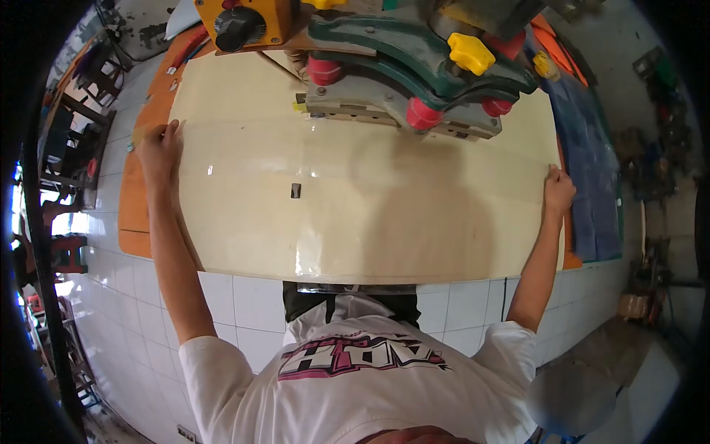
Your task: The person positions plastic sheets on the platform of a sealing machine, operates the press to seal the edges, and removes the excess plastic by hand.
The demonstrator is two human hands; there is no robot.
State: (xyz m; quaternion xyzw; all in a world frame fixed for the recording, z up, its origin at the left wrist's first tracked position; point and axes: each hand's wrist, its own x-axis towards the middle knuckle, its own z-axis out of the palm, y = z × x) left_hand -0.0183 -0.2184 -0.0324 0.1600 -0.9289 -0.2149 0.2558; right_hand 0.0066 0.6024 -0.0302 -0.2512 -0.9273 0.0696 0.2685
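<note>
A wide, glossy cream sheet (244,222) lies over the table, its near edge close to my waist. My left hand (159,148) is closed at the sheet's left edge, thumb and fingers pinched together. On the opposite side, my right hand (560,191) grips the right edge with bent fingers. Both arms are spread wide. A small dark rectangular piece (296,191) rests on the sheet, left of centre. Over the far part of the sheet stands a green machine head (384,44) with a grey metal bar (399,111) underneath; I cannot tell whether the bar touches the sheet.
The machine carries a yellow star knob (471,54), red knobs (424,113) and a yellow box with a black dial (240,29). An orange surface (135,211) shows at the left; dark blue material (589,177) lies at the right. A round stool (571,397) stands behind my right.
</note>
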